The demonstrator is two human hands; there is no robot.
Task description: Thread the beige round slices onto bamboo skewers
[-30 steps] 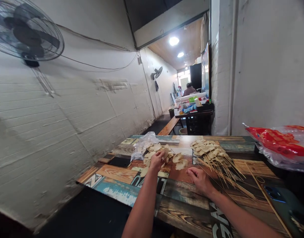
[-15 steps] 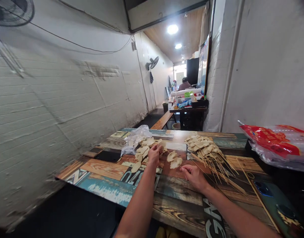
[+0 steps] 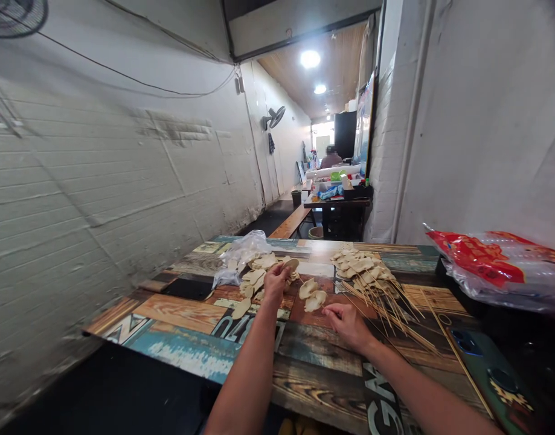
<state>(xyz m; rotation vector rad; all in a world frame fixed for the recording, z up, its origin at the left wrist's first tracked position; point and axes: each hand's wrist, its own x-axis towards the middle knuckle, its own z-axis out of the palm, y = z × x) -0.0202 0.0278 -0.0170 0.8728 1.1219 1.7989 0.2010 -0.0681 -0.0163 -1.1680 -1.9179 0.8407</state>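
Note:
My left hand (image 3: 277, 283) pinches a thin, beige, oval food slice (image 3: 292, 264) between thumb and fingers. Two similar slices (image 3: 314, 300) are threaded on a bamboo skewer, whose tip pokes out past them toward my left hand. The near end of that skewer is in the closed fingers of my right hand (image 3: 347, 323). Beside and behind my left hand lies a loose heap of slices (image 3: 253, 279), partly hidden by it. To the right, filled skewers (image 3: 365, 269) are piled with their sticks fanned toward me.
A clear plastic bag (image 3: 247, 246) lies behind the loose slices, with a dark flat object (image 3: 191, 288) to its left. At right are a red-and-clear plastic package (image 3: 494, 260) and a phone (image 3: 485, 368). A person (image 3: 331, 158) sits in the far room, beyond a cluttered table (image 3: 336, 202).
The view has shifted slightly, so things sit a little further left. The slice in my left hand has tilted flatter. My right hand keeps its grip on the skewer.

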